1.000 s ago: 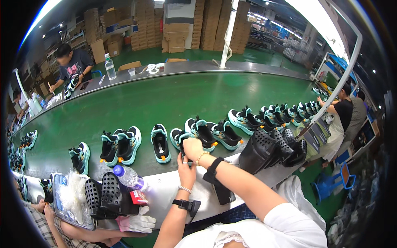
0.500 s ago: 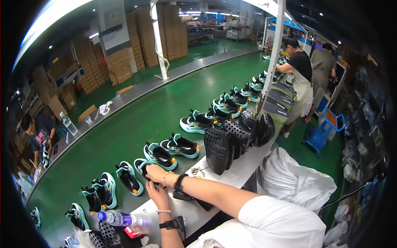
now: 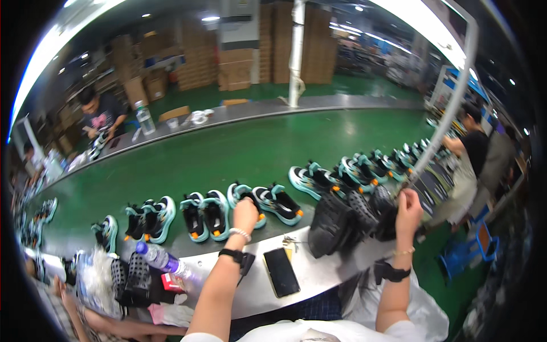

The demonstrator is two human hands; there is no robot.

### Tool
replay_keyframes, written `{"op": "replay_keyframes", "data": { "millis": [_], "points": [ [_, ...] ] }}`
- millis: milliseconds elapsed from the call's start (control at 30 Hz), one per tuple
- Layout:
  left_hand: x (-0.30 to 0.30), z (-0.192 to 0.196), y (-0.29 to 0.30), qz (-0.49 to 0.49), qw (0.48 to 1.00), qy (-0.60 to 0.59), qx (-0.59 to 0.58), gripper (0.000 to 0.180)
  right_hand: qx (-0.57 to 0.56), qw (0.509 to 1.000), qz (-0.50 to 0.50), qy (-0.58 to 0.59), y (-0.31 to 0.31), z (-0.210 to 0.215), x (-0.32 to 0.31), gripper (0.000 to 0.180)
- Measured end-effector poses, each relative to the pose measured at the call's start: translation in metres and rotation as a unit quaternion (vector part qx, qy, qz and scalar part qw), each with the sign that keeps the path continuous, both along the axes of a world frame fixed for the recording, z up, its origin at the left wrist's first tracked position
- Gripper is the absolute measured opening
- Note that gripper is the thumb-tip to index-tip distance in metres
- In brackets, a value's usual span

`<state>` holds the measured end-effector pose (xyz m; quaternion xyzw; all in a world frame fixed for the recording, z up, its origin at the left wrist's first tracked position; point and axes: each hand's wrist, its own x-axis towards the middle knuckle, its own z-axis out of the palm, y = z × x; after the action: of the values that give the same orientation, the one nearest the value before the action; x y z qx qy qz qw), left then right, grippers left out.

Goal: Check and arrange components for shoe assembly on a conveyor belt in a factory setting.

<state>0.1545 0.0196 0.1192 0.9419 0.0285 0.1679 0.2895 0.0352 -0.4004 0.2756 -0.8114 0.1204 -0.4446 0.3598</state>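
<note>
My left hand is closed at the collar of a black and mint sneaker with an orange heel tab. Its fingertips are partly hidden and blurred. To the left of it, two matching sneakers stand side by side; another sneaker lies to its right. My right hand is raised with curled fingers beside several black perforated clog-like shapes; anything inside its grip is too small to make out.
A dark phone and keys lie on the metal ledge. A purple-capped bottle leans at left. More sneakers line the green belt. A white post rises near my right hand. Co-workers stand at far left and right.
My hands, together at one sneaker before, have parted. The right swung right to the black shapes; the left is at a sneaker. A pair now stands side by side. The view turned left.
</note>
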Motion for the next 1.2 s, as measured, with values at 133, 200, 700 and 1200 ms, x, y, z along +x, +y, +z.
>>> {"op": "replay_keyframes", "data": {
  "millis": [133,200,700,1200],
  "points": [
    [0.017,0.011,-0.005,0.051,0.984,0.109,0.133,0.018,-0.189,0.929,-0.113,0.298,-0.034,-0.026,0.011,0.04],
    [0.027,0.019,-0.02,-0.019,0.961,0.221,0.163,0.022,-0.271,0.896,-0.122,0.33,-0.057,-0.045,0.015,0.045],
    [0.042,0.016,0.003,0.039,0.953,0.21,0.213,0.023,-0.367,0.842,-0.093,0.384,-0.054,-0.01,0.018,0.066],
    [-0.019,-0.016,0.03,-0.314,0.881,0.307,0.175,0.031,-0.034,0.978,0.204,-0.025,0.1,0.072,-0.062,0.054]
  ]
}}
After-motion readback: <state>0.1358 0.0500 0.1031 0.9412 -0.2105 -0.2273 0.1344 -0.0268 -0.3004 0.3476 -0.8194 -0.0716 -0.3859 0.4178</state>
